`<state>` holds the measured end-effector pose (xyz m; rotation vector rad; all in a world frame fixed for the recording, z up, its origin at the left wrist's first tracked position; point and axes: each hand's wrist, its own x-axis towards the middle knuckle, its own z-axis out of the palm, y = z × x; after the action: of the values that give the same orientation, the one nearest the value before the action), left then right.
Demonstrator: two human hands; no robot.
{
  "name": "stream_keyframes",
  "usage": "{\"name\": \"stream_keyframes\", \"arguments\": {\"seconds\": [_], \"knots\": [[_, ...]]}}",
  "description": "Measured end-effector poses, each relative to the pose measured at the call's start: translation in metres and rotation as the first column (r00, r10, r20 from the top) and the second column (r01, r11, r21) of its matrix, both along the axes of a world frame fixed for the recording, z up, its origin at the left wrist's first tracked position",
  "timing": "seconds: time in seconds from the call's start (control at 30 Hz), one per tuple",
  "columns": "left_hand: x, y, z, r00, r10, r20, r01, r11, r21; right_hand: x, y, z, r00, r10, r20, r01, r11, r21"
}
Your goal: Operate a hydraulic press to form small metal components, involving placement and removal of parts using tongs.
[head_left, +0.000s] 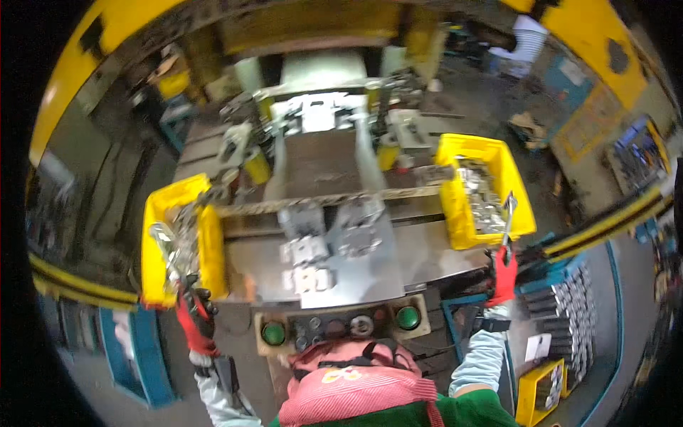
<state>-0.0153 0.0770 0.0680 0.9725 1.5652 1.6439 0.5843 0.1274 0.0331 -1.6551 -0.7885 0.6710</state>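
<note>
My left hand (196, 322), in a red and dark glove, is closed around the lower end of a long silver hand tool (163, 245). The tool's far end lies over the left yellow bin (214, 249), which has small metal parts in it. On the other side, my red-gloved right hand (504, 276) grips a similar slim silver tool (509, 217), pointing away from me along the near right side of the right yellow bin (521, 196). Shiny metal pieces fill that bin. Blur hides the exact kind of both tools. Between the bins, several formed metal parts (309, 249) lie on a metal plate (380, 274).
A press with yellow framing (313, 35) and a lit die (318, 112) stands ahead. Two green buttons (273, 333) sit on the control box near my body. Blue-edged racks (153, 356) flank me; the right one carries stacked metal parts (575, 320) and a small yellow bin (528, 393).
</note>
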Motion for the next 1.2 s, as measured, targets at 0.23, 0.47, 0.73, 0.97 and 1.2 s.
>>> {"name": "stream_keyframes", "arguments": {"seconds": [0.23,0.47,0.73,0.97,1.2], "knots": [[-0.011,-0.058,-0.041,0.734,-0.011,0.679,0.119,0.986,-0.113,-0.076,-0.029,-0.016,0.977,0.205,0.065,-0.194,0.970,-0.147],[0.031,-0.042,-0.047,0.957,-0.039,0.286,0.040,0.999,0.003,-0.232,-0.058,0.028,0.423,0.881,-0.211,-0.906,0.407,-0.117],[0.044,-0.048,-0.050,0.891,0.057,0.451,-0.038,0.998,-0.052,-0.238,-0.044,0.024,0.367,0.925,-0.096,-0.928,0.357,-0.110],[0.025,-0.065,-0.064,0.899,0.135,0.417,-0.115,0.991,-0.072,-0.228,0.105,0.083,0.585,0.808,0.070,-0.809,0.575,0.123],[0.020,-0.075,-0.071,0.847,0.247,0.471,-0.227,0.969,-0.101,-0.218,0.267,0.099,0.427,0.892,-0.145,-0.896,0.439,0.064]]}}
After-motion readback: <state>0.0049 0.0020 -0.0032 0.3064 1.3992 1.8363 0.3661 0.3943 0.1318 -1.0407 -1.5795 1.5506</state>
